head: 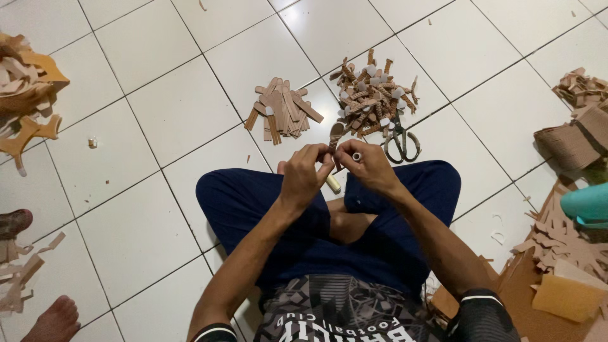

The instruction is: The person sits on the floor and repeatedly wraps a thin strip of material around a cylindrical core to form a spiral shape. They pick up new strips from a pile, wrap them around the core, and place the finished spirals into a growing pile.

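Note:
I sit cross-legged on a white tiled floor. My left hand [304,174] and my right hand [368,166] meet above my knees, both pinching a narrow brown strip [335,134] that sticks up between the fingers. A small white ring [356,156] shows at my right fingertips. A cream tube [333,183] pokes out under my left hand. Ahead lie a flat stack of brown strips [282,111] and a heap of rolled strips with white ends [373,98].
Dark-handled scissors [400,140] lie just beyond my right hand. Brown offcuts pile up at the left [25,88] and right [573,142], cardboard sheets [557,278] at lower right with a teal object [586,204]. Another person's feet [54,320] are at lower left.

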Tool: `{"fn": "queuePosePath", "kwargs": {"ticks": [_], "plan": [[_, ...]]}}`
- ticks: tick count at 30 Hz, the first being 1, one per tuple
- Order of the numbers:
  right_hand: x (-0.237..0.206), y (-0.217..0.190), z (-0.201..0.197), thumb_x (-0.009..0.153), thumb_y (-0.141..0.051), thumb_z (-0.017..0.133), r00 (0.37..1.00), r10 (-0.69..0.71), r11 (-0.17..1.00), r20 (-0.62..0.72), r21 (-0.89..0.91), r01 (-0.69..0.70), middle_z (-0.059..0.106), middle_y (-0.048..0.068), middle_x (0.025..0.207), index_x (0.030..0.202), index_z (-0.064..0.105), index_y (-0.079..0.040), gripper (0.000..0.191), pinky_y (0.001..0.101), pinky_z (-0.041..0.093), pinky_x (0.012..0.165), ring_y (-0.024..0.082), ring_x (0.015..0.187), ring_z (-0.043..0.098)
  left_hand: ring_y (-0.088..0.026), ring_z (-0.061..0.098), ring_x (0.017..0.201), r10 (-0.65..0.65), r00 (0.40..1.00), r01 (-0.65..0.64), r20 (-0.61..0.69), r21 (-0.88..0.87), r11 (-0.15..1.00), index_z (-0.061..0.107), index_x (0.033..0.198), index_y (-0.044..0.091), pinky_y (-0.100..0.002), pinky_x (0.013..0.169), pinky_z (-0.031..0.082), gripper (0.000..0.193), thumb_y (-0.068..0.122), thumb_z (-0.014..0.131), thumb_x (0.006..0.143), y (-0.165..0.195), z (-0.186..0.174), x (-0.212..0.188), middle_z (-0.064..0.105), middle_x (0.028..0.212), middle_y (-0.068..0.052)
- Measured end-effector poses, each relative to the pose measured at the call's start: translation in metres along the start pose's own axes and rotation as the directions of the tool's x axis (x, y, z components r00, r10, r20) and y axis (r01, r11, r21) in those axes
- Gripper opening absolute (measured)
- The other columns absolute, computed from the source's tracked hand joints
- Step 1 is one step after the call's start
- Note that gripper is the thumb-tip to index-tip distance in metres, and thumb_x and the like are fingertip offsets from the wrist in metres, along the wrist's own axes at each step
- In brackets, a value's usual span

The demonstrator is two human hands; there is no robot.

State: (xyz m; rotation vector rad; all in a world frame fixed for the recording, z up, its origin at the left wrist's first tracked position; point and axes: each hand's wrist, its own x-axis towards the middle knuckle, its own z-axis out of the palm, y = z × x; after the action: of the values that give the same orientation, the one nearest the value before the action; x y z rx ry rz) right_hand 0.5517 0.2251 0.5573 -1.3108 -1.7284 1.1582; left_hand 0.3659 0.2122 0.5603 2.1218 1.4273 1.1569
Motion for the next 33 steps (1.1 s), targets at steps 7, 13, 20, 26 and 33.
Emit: {"fn": "queuePosePath", "kwargs": {"ticks": [7,13,20,26,33], "plan": [[0.009,-0.005,0.021,0.102,-0.019,0.065,0.967,0.000,0.983,-0.254,0.176,0.046,0.069,0.000,0.084,0.101,0.070,0.000,0.019,0.0222,0.049,0.068,0.006,0.077,0.061,-0.015,0.076,0.087,-0.377,0.876,0.480,0.301,-0.611,0.629,0.077,0.108,-0.005,-0.025,0.079,0.059,0.027,0.019,0.075,0.095,-0.013,0.002,0.019,0.080,0.095,-0.012],[0.009,-0.012,0.025,0.098,-0.020,0.069,0.962,0.006,0.976,-0.271,0.212,0.054,0.071,-0.001,0.088,0.108,0.072,0.000,0.022,0.0227,0.048,0.067,0.006,0.075,0.059,-0.013,0.076,0.089,-0.309,0.891,0.454,0.333,-0.642,0.618,0.074,0.114,-0.004,-0.026,0.081,0.061,0.032,0.021,0.073,0.094,-0.023,-0.010,0.019,0.079,0.097,-0.010],[-0.003,-0.010,0.052,0.098,-0.025,0.073,0.972,0.137,0.923,-0.189,0.380,-0.056,0.071,0.006,0.091,0.107,0.077,0.004,0.031,0.0247,0.044,0.068,0.009,0.076,0.055,-0.014,0.078,0.083,-0.249,0.919,0.358,0.305,-0.386,0.850,0.074,0.113,-0.001,-0.028,0.078,0.059,0.027,0.019,0.067,0.096,-0.020,-0.033,-0.017,0.081,0.092,-0.012],[-0.010,-0.010,0.062,0.098,-0.024,0.067,0.978,0.023,0.945,-0.207,0.323,0.047,0.075,0.003,0.097,0.117,0.072,0.000,0.031,0.0225,0.053,0.079,0.009,0.090,0.067,-0.013,0.075,0.083,-0.421,0.888,0.453,0.185,-0.506,0.734,0.075,0.112,-0.002,-0.026,0.083,0.050,0.025,0.016,0.068,0.098,-0.013,-0.023,-0.034,0.080,0.091,-0.011],[-0.017,-0.014,0.032,0.096,-0.017,0.073,0.921,-0.291,0.944,-0.259,-0.234,0.232,0.075,0.006,0.094,0.106,0.075,-0.001,0.019,0.0248,0.057,0.068,0.009,0.080,0.071,-0.012,0.076,0.085,-0.388,0.896,0.443,0.218,-0.521,0.730,0.072,0.111,-0.004,-0.024,0.077,0.059,0.025,0.017,0.069,0.097,-0.009,-0.015,-0.019,0.079,0.095,-0.009]]}}
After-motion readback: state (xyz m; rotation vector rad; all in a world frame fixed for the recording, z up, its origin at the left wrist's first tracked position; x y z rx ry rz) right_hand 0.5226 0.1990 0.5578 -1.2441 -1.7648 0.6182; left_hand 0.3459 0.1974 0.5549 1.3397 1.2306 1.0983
